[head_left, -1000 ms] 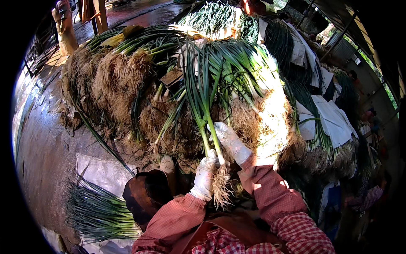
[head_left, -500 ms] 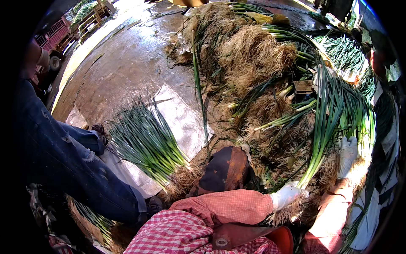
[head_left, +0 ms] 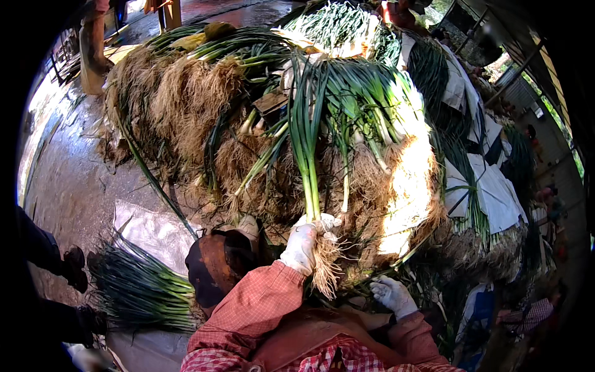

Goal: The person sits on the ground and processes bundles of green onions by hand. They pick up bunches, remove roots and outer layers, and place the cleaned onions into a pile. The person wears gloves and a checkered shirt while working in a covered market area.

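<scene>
My left hand (head_left: pixel 301 248), in a pale glove, is closed round a few long green onions (head_left: pixel 312 186) just above their roots. Their pale stems point up and away, and the tan roots (head_left: pixel 326 266) hang below my fist. To its right and lower, my gloved right hand (head_left: pixel 394 296) has its fingers loosely bent and apart, with nothing seen in them. Below it are dark leaf scraps. Beyond both hands rises a large pile of green onions (head_left: pixel 365 93), with roots turned toward me and sunlight glaring on its right part.
A trimmed-looking bundle of green onions (head_left: pixel 145 288) lies on white sheeting (head_left: pixel 149 229) at the left. My dark, brown-patched knee (head_left: pixel 220 263) is beside it. Other people's legs (head_left: pixel 59 260) stand at the left edge. More bundles with white sheets (head_left: pixel 496 192) lie at the right.
The view has swung to the right. My right hand has come away from the onion pile and down toward me. My left hand still grips green onions, their stems now more upright.
</scene>
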### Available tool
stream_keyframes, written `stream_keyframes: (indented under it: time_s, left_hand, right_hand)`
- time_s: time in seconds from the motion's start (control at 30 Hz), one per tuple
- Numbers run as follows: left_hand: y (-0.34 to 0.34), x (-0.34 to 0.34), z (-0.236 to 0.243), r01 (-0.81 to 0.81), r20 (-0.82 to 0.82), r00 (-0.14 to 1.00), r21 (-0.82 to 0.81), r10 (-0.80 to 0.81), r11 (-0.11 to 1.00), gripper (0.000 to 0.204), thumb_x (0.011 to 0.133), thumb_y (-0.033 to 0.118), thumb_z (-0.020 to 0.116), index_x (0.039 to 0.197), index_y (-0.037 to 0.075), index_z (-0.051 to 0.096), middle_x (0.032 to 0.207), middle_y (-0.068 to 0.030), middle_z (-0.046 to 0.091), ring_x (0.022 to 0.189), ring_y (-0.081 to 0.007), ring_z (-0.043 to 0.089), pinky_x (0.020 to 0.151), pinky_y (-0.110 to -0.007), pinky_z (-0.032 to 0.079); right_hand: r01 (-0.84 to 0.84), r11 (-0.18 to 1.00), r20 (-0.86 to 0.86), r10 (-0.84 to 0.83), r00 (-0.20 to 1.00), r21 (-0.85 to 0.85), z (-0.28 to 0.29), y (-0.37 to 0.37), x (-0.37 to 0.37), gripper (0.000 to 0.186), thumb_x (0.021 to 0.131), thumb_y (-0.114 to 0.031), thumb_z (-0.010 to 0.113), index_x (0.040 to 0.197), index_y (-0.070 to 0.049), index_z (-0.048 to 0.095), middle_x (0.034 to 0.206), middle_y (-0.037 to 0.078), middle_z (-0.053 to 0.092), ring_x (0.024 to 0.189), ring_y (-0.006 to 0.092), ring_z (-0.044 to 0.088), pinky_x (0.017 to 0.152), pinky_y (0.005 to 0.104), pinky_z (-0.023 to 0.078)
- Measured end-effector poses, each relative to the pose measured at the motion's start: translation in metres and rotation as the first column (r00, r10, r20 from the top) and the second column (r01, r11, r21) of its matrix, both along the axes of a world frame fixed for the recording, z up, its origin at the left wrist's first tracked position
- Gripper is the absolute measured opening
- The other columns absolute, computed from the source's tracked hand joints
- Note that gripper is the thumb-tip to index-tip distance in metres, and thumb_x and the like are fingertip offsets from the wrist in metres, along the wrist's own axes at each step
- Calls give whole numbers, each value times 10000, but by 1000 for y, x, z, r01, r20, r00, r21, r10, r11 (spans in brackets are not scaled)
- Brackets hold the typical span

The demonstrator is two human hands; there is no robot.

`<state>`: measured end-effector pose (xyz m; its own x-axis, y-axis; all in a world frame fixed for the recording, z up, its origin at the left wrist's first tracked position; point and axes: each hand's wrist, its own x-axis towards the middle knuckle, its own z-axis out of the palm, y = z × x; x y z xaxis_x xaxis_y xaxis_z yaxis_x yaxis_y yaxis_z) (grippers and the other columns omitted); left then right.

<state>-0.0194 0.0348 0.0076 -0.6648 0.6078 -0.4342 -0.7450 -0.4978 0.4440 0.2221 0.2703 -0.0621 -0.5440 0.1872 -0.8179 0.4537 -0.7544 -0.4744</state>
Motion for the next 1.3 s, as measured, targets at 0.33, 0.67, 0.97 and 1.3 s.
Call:
stream_keyframes:
  time_s: [0.33,0.67,0.97,1.3]
  left_hand:
    - [2,7,3,-35,-74,997,-185,22,982,203,888,203,598,969,21,557,843,-102,632,697,-175,631,521,-264,522]
    - [-2,14,-13,-87,20,996,-124,90,989,225,891,312,609,885,89,580,683,5,550,556,-127,523,502,-257,450]
    - [-2,9,-15,-7,56,998,-245,22,969,239,886,296,601,872,60,562,732,-55,605,633,-194,617,522,-293,518]
    - [23,5,-40,102,62,994,-140,-94,985,258,818,253,699,917,97,519,673,-31,581,509,-129,538,408,-252,455]
  right_hand:
    - [-175,283,-35,607,794,943,73,-38,-218,187,867,-195,633,905,-17,589,803,30,615,733,83,544,640,224,440]
    - [-231,724,-347,553,758,650,39,-108,-201,56,857,-95,618,848,-49,587,693,-55,512,608,34,447,511,188,350]
    - [-150,623,-308,564,766,768,117,-62,-174,162,871,-157,596,924,-5,615,761,41,626,729,129,591,670,270,482]
    - [417,-256,-489,-407,772,872,133,236,195,162,929,-222,472,828,-109,527,724,-31,461,601,77,356,558,245,313]
